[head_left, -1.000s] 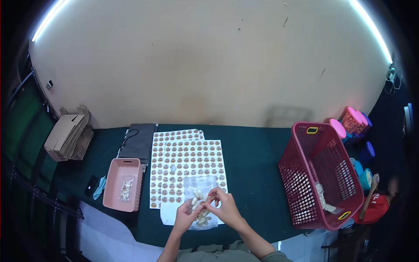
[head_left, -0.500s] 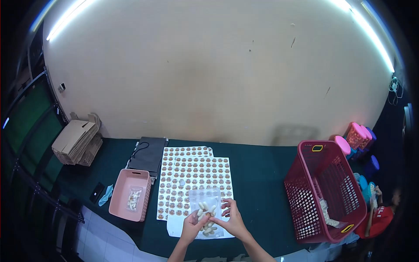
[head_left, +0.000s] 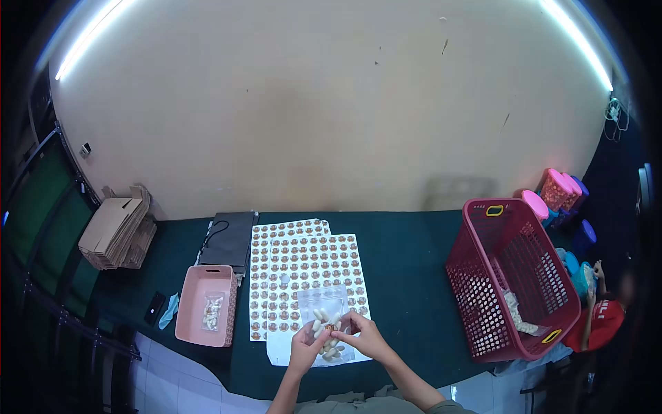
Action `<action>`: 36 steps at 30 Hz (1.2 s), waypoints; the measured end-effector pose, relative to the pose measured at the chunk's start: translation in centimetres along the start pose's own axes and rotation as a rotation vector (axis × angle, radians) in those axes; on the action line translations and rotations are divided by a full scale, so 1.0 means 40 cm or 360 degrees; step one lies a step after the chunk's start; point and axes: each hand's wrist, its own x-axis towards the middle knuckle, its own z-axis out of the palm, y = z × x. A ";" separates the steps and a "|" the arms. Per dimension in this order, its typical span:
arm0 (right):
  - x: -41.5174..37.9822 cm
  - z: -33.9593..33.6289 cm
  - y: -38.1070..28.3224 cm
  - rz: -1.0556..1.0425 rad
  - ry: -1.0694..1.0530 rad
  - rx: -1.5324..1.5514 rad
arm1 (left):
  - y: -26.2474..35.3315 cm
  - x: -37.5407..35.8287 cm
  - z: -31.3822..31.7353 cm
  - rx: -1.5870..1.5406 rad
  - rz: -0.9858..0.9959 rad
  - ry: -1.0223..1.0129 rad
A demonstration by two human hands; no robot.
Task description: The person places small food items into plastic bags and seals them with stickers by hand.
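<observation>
A clear pouch [head_left: 323,298] of whitish oval pieces lies over the lower part of the sticker sheets [head_left: 314,259]. My left hand [head_left: 307,348] grips the pouch's left side, its thumb on the front. From the right, my right hand [head_left: 362,337] presses its thumb and fingers on the pouch near a small round brown sticker [head_left: 329,329]. Both thumbs nearly meet at that sticker. On the sheets are rows of similar round brown stickers, with one pale gap above the pouch.
A pink basket [head_left: 189,303] holding a filled pouch [head_left: 212,312] stands left, near a black bag [head_left: 229,241], blue mask [head_left: 169,312], phone [head_left: 154,308] and folded cardboard [head_left: 114,231]. At right are a large maroon basket [head_left: 476,297], lidded jars [head_left: 554,188] and a person in red [head_left: 605,324].
The view has shifted slightly. My right hand's fingers have drawn in from spread to curled against the pouch. My left hand still holds the pouch's left side.
</observation>
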 end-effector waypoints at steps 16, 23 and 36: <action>0.004 0.022 0.054 -0.0076 0.0026 0.0279 | -0.012 0.007 -0.009 -0.0054 -0.0023 -0.0078; 0.002 0.016 0.067 -0.0067 0.0042 0.0211 | -0.013 0.007 -0.001 -0.0007 -0.0053 -0.0080; -0.015 0.018 0.051 -0.0153 0.0101 0.0054 | -0.033 -0.007 0.013 0.0013 -0.0059 0.0035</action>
